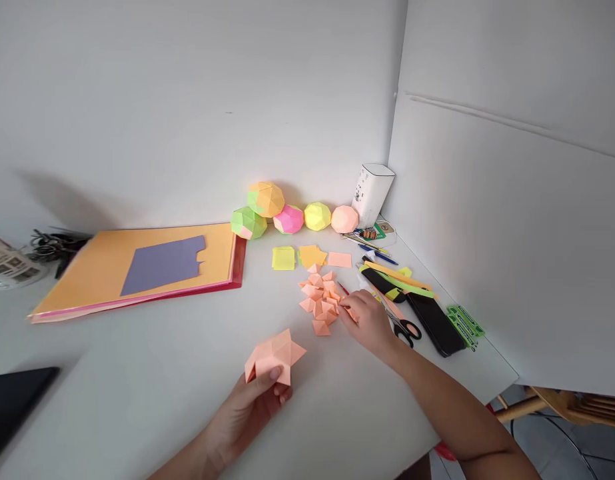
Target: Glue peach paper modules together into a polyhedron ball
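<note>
My left hand (257, 400) is closed on a partly built peach origami model (274, 357), its thumb pressed against the near face and loose flaps pointing outward. Over the right edge of a pile of folded peach paper pieces (317, 293), my right hand (370, 320) has its thumb and fingers pinched on one of the pieces. The fingers partly cover that piece. Behind the pile lie yellow sticky notes (284, 258), orange paper pieces (312, 256) and a peach paper slip (340, 259).
Finished paper balls (317, 217) line the wall beside a white box-shaped device (374, 193). Scissors (404, 328), a black phone (437, 323), pens (378, 255) and green packets (464, 325) lie to the right. Coloured paper sheets (102, 260) with a purple piece (162, 267) lie left.
</note>
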Demonstrator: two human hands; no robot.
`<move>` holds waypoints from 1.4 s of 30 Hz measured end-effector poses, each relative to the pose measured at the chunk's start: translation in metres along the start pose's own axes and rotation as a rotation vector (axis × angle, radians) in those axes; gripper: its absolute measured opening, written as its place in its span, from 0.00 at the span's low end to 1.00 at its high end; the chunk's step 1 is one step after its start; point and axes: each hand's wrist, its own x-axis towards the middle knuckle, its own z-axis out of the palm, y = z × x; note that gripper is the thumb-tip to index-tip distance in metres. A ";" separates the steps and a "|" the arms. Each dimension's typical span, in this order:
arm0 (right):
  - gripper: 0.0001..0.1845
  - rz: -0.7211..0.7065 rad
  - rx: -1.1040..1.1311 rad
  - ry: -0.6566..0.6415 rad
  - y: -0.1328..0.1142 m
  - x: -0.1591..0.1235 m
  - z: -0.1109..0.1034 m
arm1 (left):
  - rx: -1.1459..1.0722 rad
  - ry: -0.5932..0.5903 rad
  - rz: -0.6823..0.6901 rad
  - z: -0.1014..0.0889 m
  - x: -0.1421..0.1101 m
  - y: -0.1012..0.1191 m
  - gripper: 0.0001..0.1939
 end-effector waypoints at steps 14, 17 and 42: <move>0.12 -0.146 -0.044 -0.059 -0.006 -0.005 0.029 | -0.018 -0.032 0.130 -0.003 0.007 0.009 0.12; 0.11 -0.151 -0.040 -0.060 -0.006 -0.007 0.036 | -0.035 -0.047 0.129 -0.003 0.007 0.009 0.11; 0.08 -0.104 0.853 -0.394 -0.042 -0.028 0.024 | -0.229 -0.163 0.010 -0.018 0.009 0.007 0.10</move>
